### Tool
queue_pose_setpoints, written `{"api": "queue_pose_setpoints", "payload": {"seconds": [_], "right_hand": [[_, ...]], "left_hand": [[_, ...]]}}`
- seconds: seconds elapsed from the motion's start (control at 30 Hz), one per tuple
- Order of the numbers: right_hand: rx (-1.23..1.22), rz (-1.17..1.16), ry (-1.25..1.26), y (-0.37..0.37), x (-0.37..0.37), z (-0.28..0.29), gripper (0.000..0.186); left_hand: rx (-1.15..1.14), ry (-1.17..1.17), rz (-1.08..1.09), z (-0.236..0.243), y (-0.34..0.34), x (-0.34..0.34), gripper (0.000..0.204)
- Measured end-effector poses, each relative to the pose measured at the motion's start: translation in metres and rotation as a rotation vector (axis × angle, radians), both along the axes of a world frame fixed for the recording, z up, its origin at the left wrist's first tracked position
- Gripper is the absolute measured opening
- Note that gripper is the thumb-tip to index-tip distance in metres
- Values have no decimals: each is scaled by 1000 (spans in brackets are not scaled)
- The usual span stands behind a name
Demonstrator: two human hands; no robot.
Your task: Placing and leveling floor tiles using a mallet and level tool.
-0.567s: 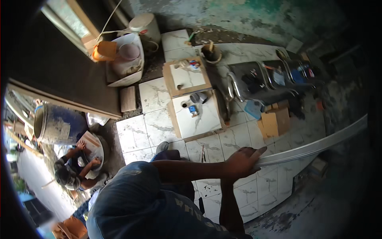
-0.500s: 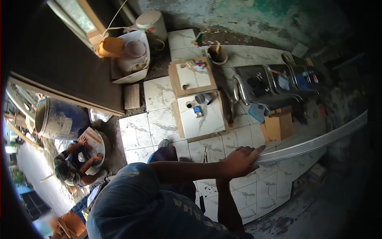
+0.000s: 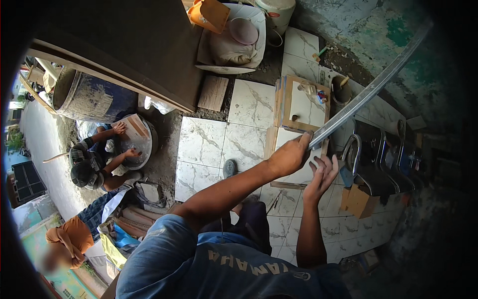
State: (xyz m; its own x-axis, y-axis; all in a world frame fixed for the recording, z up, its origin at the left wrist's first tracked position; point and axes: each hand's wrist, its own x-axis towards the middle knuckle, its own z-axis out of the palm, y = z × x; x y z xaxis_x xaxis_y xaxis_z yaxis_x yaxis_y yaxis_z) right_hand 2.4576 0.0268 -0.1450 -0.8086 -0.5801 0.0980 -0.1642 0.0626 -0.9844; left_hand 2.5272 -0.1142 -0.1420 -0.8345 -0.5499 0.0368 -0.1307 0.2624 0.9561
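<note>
My left hand [image 3: 290, 158] is closed around the near end of a long silvery metal straightedge [image 3: 371, 92]. The bar slants up and away to the far right, over the tile stacks. Just below its held end, my right hand [image 3: 322, 175] is raised with fingers apart and slightly curled, gripping nothing. Beneath the hands lie white marbled floor tiles [image 3: 201, 142]. Beyond them, a stack of tiles on cardboard [image 3: 308, 110] carries a small cup and a little blue-and-red packet [image 3: 322, 96]; the bar and my hands partly hide a nearer stack.
A row of metal-framed chairs [image 3: 366, 157] stands right, beside a cardboard box [image 3: 358, 200]. At left, a co-worker [image 3: 89, 164] crouches at a round basin [image 3: 152, 144] near a blue drum [image 3: 94, 97]. Another person [image 3: 74, 239] is lower left. A white tub [image 3: 256, 55] stands at the back.
The straightedge has swung from pointing right to pointing up toward the far right. My right hand, earlier mostly hidden behind the left, now shows apart from it. The view has shifted.
</note>
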Motion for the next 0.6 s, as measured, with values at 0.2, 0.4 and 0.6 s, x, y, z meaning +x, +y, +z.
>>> {"api": "queue_pose_setpoints", "payload": {"seconds": [0.2,0.4,0.6], "right_hand": [[231,22,-101,-150,-34,2,51],[259,-12,-493,-207,41,-187,19],[606,-7,-522,-204,131,-361,30]], "left_hand": [[32,-204,25,-66,-39,52,44],[125,-515,119,-210,-36,177,47],[138,-976,236,-337,-15,253,26]]}}
